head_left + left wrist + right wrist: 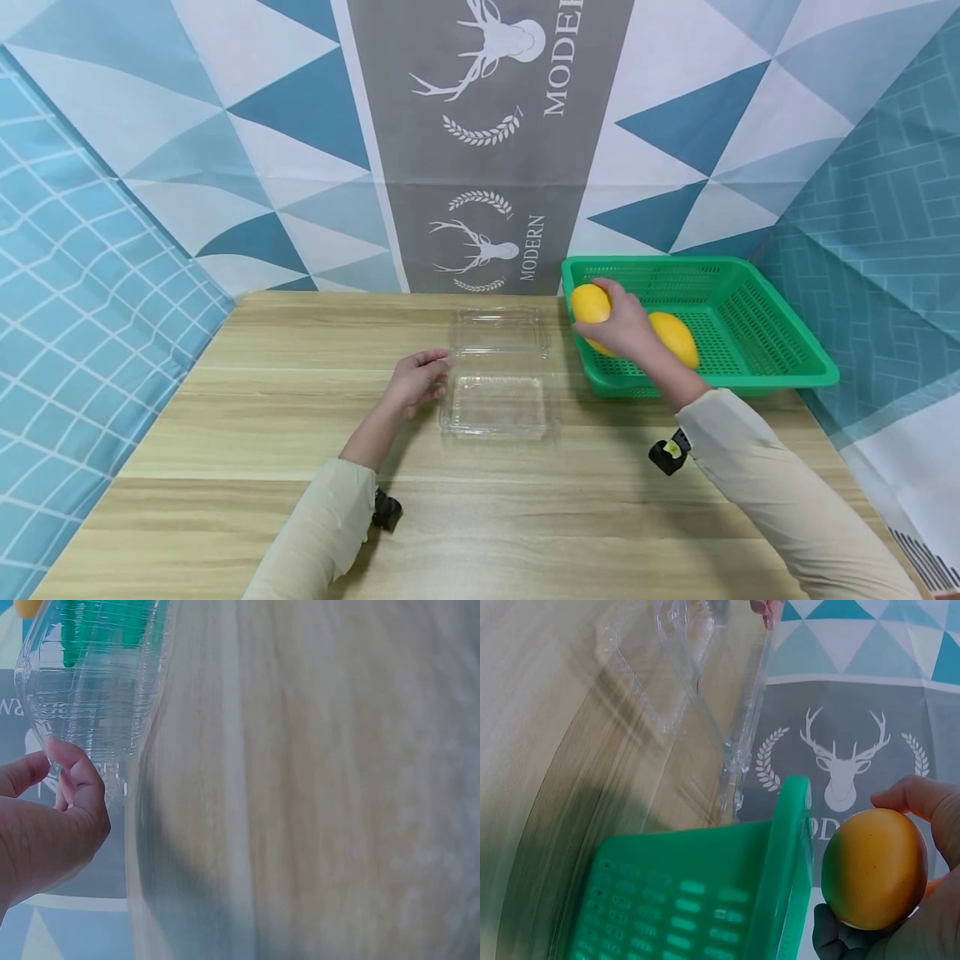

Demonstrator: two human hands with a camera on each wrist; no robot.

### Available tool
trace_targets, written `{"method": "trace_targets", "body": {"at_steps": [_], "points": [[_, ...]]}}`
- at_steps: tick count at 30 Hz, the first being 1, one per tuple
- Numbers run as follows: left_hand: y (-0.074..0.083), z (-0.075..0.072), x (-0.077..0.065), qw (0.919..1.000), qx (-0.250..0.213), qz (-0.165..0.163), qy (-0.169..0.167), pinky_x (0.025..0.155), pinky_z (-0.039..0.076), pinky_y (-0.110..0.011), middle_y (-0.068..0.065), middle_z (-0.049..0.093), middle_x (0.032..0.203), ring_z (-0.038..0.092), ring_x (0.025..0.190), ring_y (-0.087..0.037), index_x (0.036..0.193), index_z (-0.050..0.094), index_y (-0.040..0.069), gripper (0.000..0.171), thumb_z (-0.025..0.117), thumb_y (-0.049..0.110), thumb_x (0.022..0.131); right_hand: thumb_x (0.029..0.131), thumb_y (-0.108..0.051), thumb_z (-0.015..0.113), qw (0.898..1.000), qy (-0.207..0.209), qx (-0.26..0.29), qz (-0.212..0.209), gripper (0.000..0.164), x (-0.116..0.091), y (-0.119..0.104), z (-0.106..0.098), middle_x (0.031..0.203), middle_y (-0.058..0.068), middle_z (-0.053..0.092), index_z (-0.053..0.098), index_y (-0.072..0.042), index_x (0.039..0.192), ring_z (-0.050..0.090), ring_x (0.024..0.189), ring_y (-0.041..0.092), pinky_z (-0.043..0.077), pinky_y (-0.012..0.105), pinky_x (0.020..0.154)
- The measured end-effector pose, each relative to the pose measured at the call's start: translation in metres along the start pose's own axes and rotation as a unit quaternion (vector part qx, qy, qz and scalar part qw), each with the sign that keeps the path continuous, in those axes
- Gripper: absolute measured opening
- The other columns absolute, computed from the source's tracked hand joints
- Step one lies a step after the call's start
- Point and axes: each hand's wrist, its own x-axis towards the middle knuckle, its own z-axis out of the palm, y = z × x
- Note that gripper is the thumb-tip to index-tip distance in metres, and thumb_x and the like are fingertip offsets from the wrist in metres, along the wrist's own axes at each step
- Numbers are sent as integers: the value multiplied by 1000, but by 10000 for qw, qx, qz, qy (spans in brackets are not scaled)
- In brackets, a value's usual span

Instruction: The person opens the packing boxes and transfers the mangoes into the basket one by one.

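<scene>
My right hand grips a yellow-orange mango over the left end of a green plastic basket. Its fingers and thumb wrap the mango's sides. More yellow shows just below that hand, and another mango lies in the basket, partly behind the wrist. A clear plastic clamshell box stands open on the table, its two halves spread one behind the other. At its left edge, my left hand pinches the rim between thumb and index finger, as the left wrist view shows.
The wooden table meets a patterned backdrop behind the box. Blue-covered walls rise at the left and right sides. The basket's left wall stands between the box and the mangoes, close to the right-hand wall.
</scene>
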Motion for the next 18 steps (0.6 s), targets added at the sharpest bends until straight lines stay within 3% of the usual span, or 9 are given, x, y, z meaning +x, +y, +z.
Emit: {"method": "trace_targets", "body": {"at_steps": [18], "points": [[1,1,0,10000,8,-7,9,57,49,-16,-2,51,94,51,72,-8,130,49,-1,38,54,7,92,84,-26,63,9998,79,-52,200,82,-3,13,-14,137,26,33,15,-11,149,42,111,38,51,44,78]]}}
